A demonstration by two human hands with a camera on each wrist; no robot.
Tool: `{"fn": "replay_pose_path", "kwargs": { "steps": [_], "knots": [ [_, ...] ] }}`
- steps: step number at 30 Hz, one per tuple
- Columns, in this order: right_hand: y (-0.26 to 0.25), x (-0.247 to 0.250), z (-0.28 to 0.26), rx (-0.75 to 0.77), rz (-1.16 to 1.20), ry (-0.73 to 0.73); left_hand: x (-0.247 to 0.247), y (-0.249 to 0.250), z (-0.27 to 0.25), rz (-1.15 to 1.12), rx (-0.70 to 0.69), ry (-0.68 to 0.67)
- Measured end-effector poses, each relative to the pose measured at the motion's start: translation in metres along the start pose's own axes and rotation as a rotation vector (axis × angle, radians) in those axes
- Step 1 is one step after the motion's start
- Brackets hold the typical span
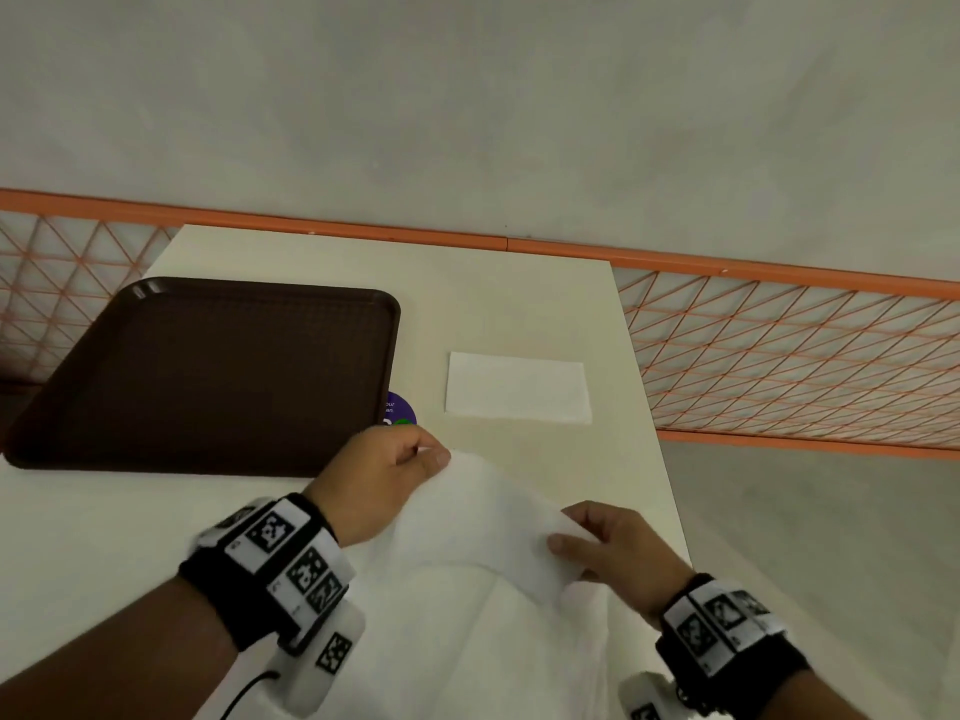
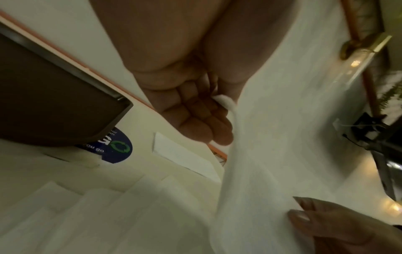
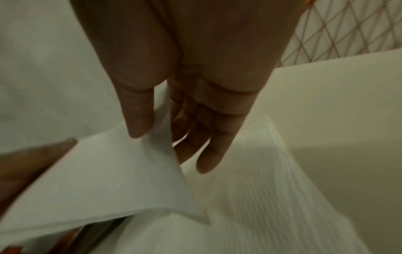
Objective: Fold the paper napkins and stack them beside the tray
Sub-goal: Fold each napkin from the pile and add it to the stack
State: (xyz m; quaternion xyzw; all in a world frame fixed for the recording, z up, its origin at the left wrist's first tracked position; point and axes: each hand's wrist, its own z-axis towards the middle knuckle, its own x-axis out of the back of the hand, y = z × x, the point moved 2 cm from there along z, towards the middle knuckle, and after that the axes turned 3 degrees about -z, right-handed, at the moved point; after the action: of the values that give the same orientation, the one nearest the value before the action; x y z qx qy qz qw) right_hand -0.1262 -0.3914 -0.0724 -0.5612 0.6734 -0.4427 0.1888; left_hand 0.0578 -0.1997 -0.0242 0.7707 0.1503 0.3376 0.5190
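- At the lower centre of the head view, a thin white paper napkin (image 1: 483, 517) is held lifted above the cream tabletop (image 1: 519, 304), with more loose white paper napkins (image 1: 467, 641) lying under it at the bottom of the frame.
- The left hand (image 1: 379, 475) pinches the napkin's far-left corner between thumb and curled fingers; the right hand (image 1: 618, 553) pinches its right edge between thumb and fingers, as the right wrist view shows.
- Judged from this, the step in hand is folding a second napkin: one folded white rectangular napkin (image 1: 518, 387) already lies flat at centre right, just right of the dark brown plastic tray (image 1: 218, 371).
- The next move likely calls for bringing the held edge over to meet the opposite edge, aligning corners, pressing a crease, then laying it on the folded one.
- The held edge runs from upper left to lower right across the frame, sagging between the two grips; the folded napkin's long axis runs left to right, roughly parallel to the tray's near edge.
- A purple round sticker (image 1: 400, 410) peeks out beside the tray's right edge.
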Motion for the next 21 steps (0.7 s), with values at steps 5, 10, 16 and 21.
{"fn": "replay_pose_path", "kwargs": {
  "steps": [5,10,16,21],
  "knots": [
    [-0.028,0.034,0.032,-0.063,0.165,0.09,-0.002,-0.012,0.057,-0.041,0.108,0.098],
    [-0.044,0.07,0.093,-0.02,0.023,0.34,-0.014,-0.013,0.112,0.044,0.139,0.085],
    [-0.058,0.094,0.154,-0.005,-0.255,0.472,-0.015,-0.017,0.17,0.165,0.143,0.143],
    [-0.057,0.097,0.189,-0.041,-0.371,0.499,-0.02,-0.017,0.202,0.357,0.145,0.216]
  ]
}}
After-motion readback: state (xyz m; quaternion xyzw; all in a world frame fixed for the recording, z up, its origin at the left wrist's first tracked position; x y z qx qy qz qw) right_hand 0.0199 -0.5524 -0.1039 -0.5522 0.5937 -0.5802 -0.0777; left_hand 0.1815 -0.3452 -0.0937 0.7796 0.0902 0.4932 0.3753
